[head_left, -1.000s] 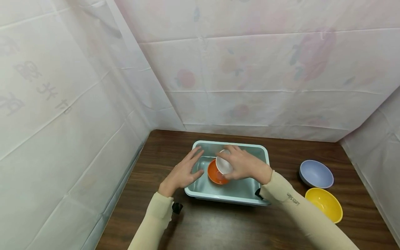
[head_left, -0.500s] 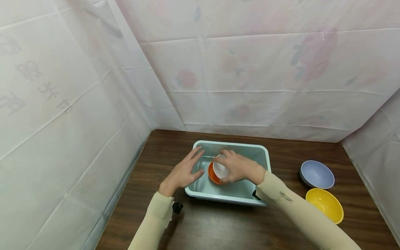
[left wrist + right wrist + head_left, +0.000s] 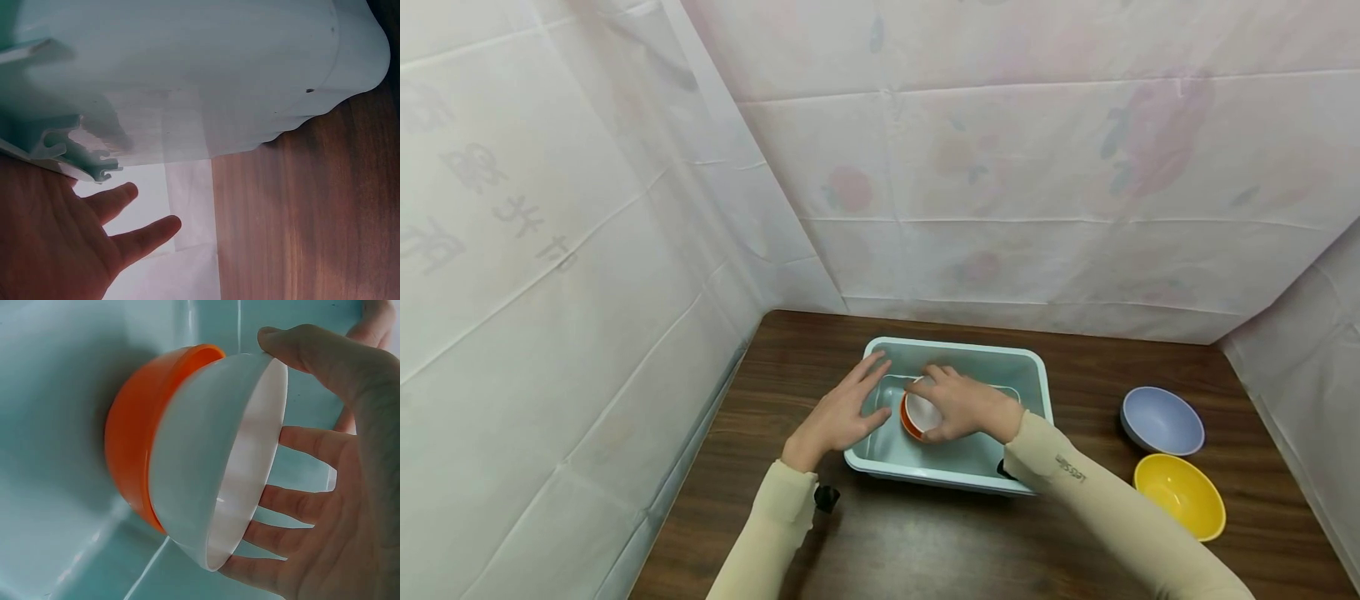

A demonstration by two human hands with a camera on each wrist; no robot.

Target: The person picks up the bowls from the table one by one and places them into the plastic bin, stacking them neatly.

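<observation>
With thumb on one side and fingertips along the other, my right hand (image 3: 962, 406) grips a small white bowl (image 3: 194, 437) by its rim. That bowl sits tilted, partly inside an orange bowl (image 3: 128, 437), whose edge shows around it. Both are within a pale blue-green rectangular tub (image 3: 910, 460). At the tub's left side, my left hand (image 3: 835, 418) is spread with thumb apart and holds nothing. The left wrist view shows two of its extended fingers (image 3: 147, 240) close to the tub's rim.
To the right on the dark wooden table (image 3: 902, 550) stand a lavender-blue bowl (image 3: 1162, 421) and a yellow bowl (image 3: 1180, 497), close together. White printed sheets (image 3: 970, 192) hang behind and along both sides.
My right hand has moved left and slightly down with the white bowl, which now covers more of the orange bowl. The left hand stays in place.
</observation>
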